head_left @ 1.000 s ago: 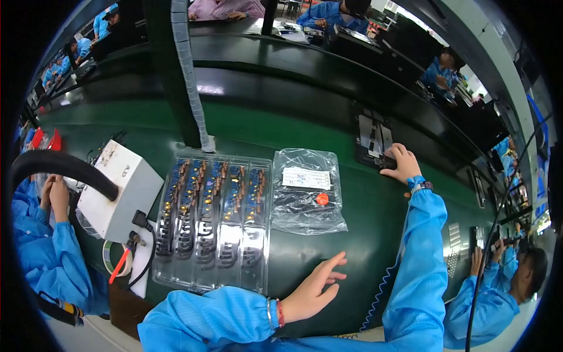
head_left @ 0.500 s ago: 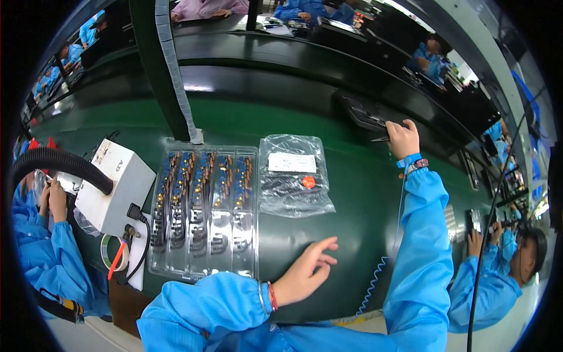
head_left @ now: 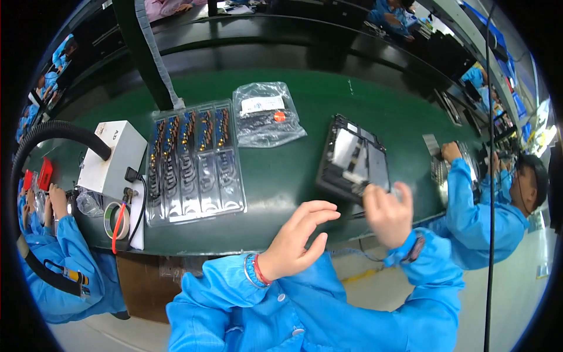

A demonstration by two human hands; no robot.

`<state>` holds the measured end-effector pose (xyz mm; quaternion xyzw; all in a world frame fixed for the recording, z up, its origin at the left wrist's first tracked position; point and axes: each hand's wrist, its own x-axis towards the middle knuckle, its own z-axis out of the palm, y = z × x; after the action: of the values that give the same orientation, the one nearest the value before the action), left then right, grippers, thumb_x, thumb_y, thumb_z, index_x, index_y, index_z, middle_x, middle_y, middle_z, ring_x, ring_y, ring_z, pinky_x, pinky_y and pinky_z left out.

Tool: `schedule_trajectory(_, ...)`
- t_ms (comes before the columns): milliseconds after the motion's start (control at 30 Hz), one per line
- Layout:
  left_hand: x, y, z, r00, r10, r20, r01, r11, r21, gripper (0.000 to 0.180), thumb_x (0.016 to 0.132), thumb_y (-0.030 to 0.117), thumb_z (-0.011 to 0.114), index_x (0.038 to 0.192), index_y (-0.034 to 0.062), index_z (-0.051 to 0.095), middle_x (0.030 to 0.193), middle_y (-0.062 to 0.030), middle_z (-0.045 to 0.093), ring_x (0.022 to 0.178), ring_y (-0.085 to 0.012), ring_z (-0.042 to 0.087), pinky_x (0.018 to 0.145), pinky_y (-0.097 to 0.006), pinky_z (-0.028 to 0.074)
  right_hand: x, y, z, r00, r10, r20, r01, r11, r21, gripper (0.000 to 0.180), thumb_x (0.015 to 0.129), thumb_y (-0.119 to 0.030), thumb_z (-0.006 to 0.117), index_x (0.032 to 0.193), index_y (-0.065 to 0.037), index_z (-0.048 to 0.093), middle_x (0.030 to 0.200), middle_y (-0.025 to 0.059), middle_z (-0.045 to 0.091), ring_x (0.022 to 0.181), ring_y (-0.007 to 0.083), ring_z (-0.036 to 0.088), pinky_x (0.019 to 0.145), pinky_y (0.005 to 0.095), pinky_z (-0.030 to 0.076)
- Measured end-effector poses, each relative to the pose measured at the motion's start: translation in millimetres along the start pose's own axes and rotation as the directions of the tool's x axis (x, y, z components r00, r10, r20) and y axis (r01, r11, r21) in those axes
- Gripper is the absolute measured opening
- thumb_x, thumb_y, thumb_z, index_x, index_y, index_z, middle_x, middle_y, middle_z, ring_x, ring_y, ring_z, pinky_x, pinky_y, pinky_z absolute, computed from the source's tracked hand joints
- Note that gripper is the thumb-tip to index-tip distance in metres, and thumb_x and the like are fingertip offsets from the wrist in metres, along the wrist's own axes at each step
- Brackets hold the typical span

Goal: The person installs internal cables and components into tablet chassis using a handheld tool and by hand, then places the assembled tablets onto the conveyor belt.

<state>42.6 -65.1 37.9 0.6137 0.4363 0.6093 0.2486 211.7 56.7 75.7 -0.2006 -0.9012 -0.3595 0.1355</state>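
Observation:
A dark rectangular electronic device housing (head_left: pixel 375 158), its inner parts and pale panels facing up, sits tilted over the green bench. My right hand (head_left: pixel 388 214) is closed at its near right corner, somewhat smeared by motion. Under those fingers a thin dark edge shows, too blurred to name. My left hand (head_left: pixel 299 240) is open and holds nothing, fingers spread, just left of the housing's near end. Farther left lies a clear plastic tray (head_left: pixel 226 206) with rows of small boards and black cables. Beyond the left hand is a clear plastic bag (head_left: pixel 268 126) with dark parts inside.
At left stand a white box (head_left: pixel 112 158) with a black corrugated hose (head_left: pixel 70 128), a tape roll (head_left: pixel 111 220) and a red-orange tool (head_left: pixel 118 229). A dark post (head_left: pixel 143 58) rises behind the tray. Co-workers in blue sit at both sides; one hand (head_left: pixel 451 152) rests at right.
My right hand has come back toward me from the far right, and the dark housing has come nearer with it. My left hand stays open. The whole view has shifted.

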Motion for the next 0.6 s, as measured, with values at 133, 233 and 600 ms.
schedule_trajectory(133, -14, 5, 5, 0.984, 0.083, -0.158, -0.053, 0.982, 0.182, 0.029, 0.073, 0.002, 0.051, 0.102, 0.0004, 0.053, 0.109, -0.0178, 0.051, 0.100, -0.0302, 0.051, 0.088, -0.036, 0.039, -4, -68, 1, 0.990, 0.136, 0.033, -0.139, 0.942, 0.305, 0.028, 0.073, -0.028, 0.057, 0.085, -0.003, 0.058, 0.071, 0.0020, 0.051, 0.051, 0.0117, 0.050, 0.078, 0.0366, 0.041)
schedule_trajectory(233, -20, -1, -1, 0.979, 0.041, -0.199, 0.010, 0.969, 0.248, 0.029, 0.074, 0.000, 0.052, 0.103, -0.0005, 0.051, 0.109, -0.0190, 0.050, 0.096, -0.0330, 0.051, 0.085, -0.038, 0.041, -2, -85, 27, 0.988, 0.142, -0.054, -0.109, 0.910, 0.401, 0.030, 0.073, -0.033, 0.059, 0.084, -0.005, 0.060, 0.075, 0.0040, 0.054, 0.056, 0.0156, 0.055, 0.077, 0.0383, 0.042)
schedule_trajectory(600, -22, -39, 59, 0.986, 0.111, 0.124, -0.166, 0.601, 0.782, 0.038, 0.066, 0.022, 0.062, 0.100, 0.0068, 0.055, 0.095, -0.0041, 0.053, 0.090, -0.0199, 0.050, 0.071, -0.031, 0.041, -13, 57, 154, 0.806, 0.521, 0.280, -0.539, 0.451, 0.711, 0.027, 0.080, -0.019, 0.056, 0.098, 0.001, 0.058, 0.097, 0.0166, 0.059, 0.087, 0.0319, 0.058, 0.077, 0.0339, 0.046)
